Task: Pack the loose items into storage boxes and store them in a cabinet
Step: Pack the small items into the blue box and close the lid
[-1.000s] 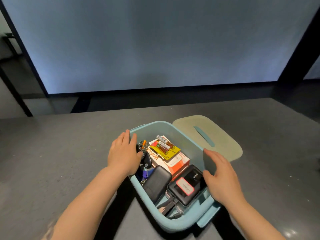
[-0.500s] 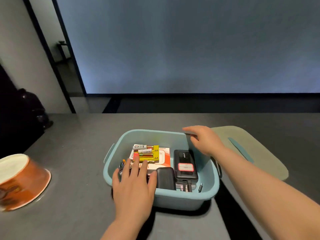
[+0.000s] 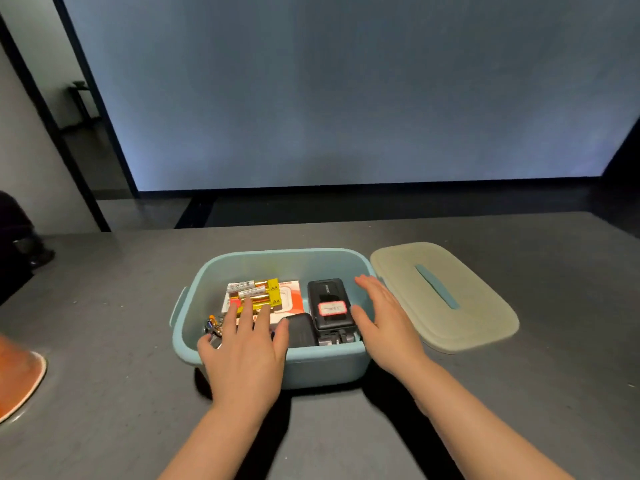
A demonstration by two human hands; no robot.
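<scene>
At frame centre, the box (image 3: 322,367) holds batteries (image 3: 254,294); left hand (image 3: 244,355) and right hand (image 3: 389,323) hover, fingers straight, holding nothing; lid (image 3: 446,299) right.

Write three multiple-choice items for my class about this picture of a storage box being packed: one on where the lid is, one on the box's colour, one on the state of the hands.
1. Where does the lid lie?
A. On the table, right of the box
B. Closed on the box
C. In the left hand

2. What colour is the storage box?
A. Red
B. Light blue
C. Black

3. How are the hands?
A. Both grip the lid
B. Both are open, fingers straight
C. Both are clenched fists

Answers:
1 A: the lid rests flat on the grey table beside the box's right side.
2 B: its walls and rim are light blue.
3 B: the left hand spreads over the items inside, the right hand is flat by the right wall; neither holds anything.
</scene>
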